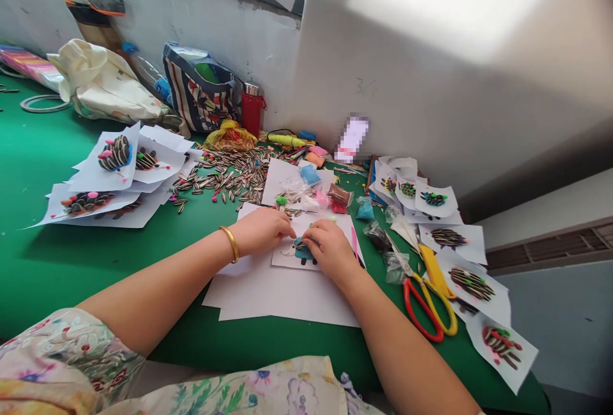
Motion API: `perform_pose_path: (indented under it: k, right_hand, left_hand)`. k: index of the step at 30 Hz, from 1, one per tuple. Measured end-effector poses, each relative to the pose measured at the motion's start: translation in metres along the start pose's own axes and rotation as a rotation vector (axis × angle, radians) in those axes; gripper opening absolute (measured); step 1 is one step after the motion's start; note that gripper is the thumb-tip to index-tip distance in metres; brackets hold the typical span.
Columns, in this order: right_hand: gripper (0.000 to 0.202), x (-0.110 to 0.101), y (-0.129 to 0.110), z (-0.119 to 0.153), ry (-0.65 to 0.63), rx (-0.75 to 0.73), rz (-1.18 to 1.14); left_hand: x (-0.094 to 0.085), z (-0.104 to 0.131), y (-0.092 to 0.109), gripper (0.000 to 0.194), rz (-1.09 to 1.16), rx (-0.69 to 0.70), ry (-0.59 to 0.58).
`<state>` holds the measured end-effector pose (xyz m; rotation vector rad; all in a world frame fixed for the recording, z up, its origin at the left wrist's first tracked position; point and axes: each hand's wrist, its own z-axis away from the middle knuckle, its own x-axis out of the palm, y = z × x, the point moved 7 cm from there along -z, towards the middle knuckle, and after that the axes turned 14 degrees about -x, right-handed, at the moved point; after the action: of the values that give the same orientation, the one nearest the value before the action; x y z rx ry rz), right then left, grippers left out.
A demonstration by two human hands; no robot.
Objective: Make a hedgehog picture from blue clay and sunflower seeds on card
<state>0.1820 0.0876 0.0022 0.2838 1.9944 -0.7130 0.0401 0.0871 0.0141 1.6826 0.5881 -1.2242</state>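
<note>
A small white card (287,260) lies on larger sheets of white paper (292,297). On the card is a flat blue clay shape (302,251) with dark feet and a drawn face at its left, like a hedgehog. My right hand (332,249) pinches a small sunflower seed at the clay; its fingers partly hide it. My left hand (265,231), with a gold bangle at the wrist, rests at the card's upper left, fingers curled and tips close together near the clay. Whatever those fingertips hold is too small to make out.
Loose striped sunflower seeds (230,172) spread behind my left hand. Bagged coloured clay (340,195) lies beyond the card. Scissors (426,303) and a yellow cutter (435,269) are at the right. Finished seed-hedgehog cards lie in a left stack (153,207) and a right row (500,351).
</note>
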Motion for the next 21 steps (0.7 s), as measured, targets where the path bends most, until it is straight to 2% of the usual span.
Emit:
perform_pose_path:
  k: [14, 21]
  right_hand:
    - [0.012, 0.0019, -0.0031, -0.0029, -0.049, -0.051, 0.099]
    - [0.015, 0.0011, -0.0007, -0.0003, -0.032, -0.053, 0.05]
  left_hand:
    - [-0.0015, 0.0021, 0.0039, 0.034, -0.035, 0.019, -0.016]
    - [0.0008, 0.0011, 0.0023, 0.034, -0.046, -0.002, -0.036]
